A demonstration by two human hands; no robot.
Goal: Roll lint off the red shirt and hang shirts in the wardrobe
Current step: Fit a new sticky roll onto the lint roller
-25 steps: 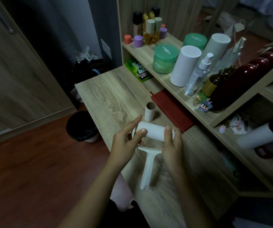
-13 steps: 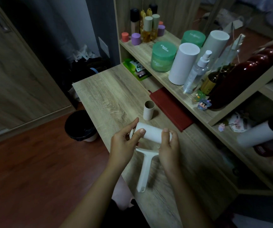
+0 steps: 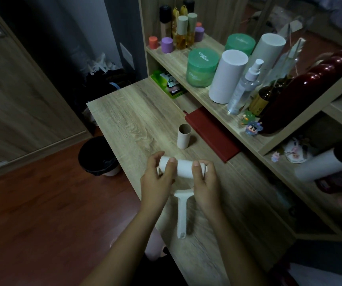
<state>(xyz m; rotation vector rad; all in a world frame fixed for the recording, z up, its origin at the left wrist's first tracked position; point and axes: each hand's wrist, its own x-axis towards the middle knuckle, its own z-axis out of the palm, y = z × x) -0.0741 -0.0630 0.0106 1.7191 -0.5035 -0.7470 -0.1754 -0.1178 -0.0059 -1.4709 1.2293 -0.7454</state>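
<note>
Apparently both hands' fingers (image 3: pixel 171 162) curl around the lint roller (image 3: pixel 181 168).

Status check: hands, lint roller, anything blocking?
Left hand and right hand both grip lint roller head. Handle rests on desk. Empty cardboard core standing just beyond. No shirt in view.

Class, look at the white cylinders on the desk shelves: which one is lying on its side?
The white cylinder in the lower right compartment lies on its side; the two white cylinders on the upper shelf stand upright beside the green jars.

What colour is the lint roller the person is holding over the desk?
White, both roll and handle: the lint roller shows clearly in the head view, held at either end by both hands.
</note>
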